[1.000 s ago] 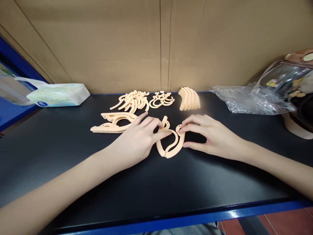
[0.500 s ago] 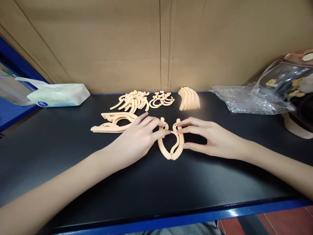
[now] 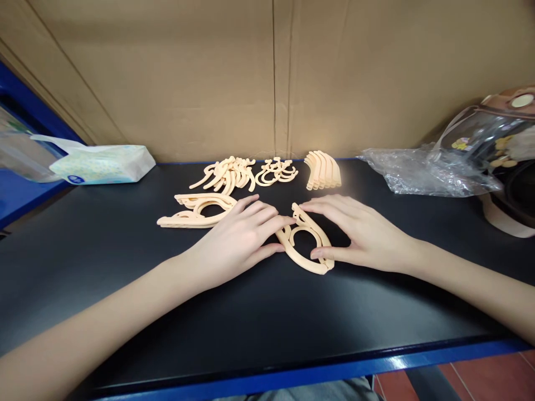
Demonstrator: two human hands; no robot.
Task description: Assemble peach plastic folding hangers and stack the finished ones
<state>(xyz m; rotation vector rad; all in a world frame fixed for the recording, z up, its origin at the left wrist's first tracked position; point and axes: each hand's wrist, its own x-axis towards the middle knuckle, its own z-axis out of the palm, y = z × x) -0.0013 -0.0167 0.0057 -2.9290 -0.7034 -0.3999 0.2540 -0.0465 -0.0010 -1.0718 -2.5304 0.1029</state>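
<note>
**Both hands on one folded hanger piece**

Left hand [image 3: 238, 236] lies flat, fingertips pressing the peach curved plastic hanger piece [image 3: 307, 245] at mid black worktop [image 3: 125, 289]. Right hand [image 3: 359, 231] arches over it, thumb and fingers pinching its right end.

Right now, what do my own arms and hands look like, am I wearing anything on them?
Both forearms are bare up to the picture's edge: no sleeves show. The left hand and right hand wear no gloves, and no rings, watch or bracelet can be seen on the fingers or wrists. The fingers are slim, with short, unpainted nails. No markings or bandages show.
</note>
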